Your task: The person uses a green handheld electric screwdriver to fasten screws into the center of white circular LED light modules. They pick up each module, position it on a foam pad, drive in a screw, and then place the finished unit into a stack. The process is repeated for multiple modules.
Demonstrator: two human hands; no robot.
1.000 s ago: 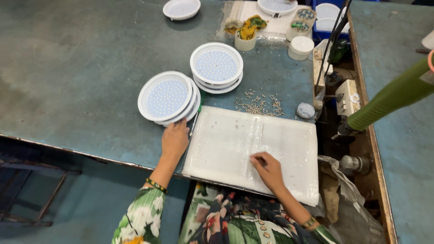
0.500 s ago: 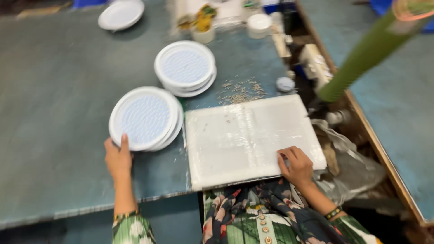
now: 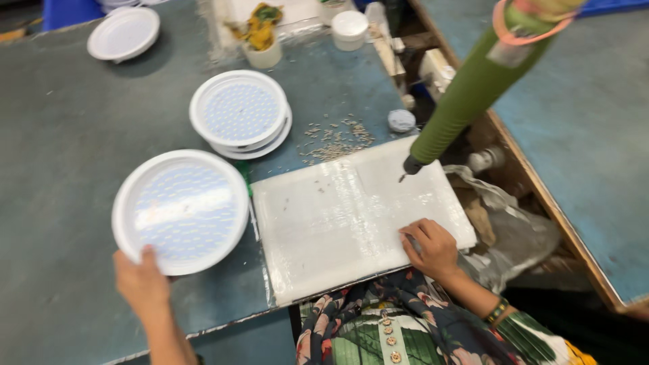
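Stack of round white LED panels (image 3: 240, 113) behind, another white dish (image 3: 124, 32) at far left corner. Loose screws (image 3: 334, 138) scattered beside a small grey puck (image 3: 401, 120). Hanging green-handled screwdriver (image 3: 473, 88) at right; white cup of yellow scraps (image 3: 260, 37), white jar (image 3: 350, 30) beyond.

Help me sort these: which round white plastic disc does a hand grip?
The nearest round white plastic disc, gripped by the left hand; the others lie untouched farther back.
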